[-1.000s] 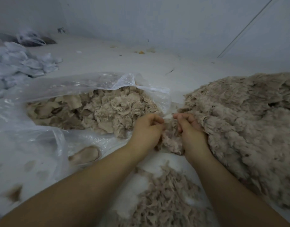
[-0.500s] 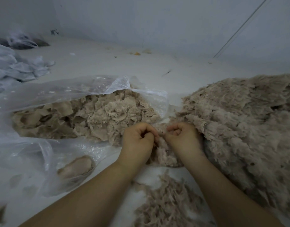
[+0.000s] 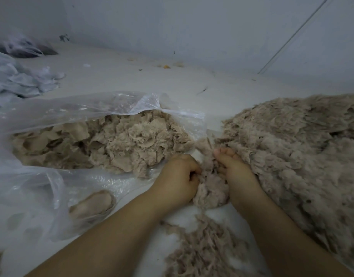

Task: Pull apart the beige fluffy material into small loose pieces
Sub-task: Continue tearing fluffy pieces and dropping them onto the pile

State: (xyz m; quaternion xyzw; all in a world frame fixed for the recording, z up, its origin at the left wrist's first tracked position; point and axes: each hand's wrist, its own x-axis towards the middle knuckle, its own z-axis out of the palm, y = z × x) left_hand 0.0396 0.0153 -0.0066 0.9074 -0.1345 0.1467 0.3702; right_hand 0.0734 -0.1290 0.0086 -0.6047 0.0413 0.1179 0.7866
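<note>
Beige fluffy clump [image 3: 211, 188] between left grip [image 3: 177, 176] and right grip [image 3: 235, 168].

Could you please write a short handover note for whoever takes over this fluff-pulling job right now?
Left hand and right hand both grip one clump of beige fluff between them, mid-pull.
Unpulled flat pieces sit in the open plastic bag on the left.
The big pile on the right looks like pulled fluff; a smaller scatter of shreds lies near the forearms.
Done: a large share, judging by the pile.
Left: finish this clump, then work through the bag's contents.
</note>
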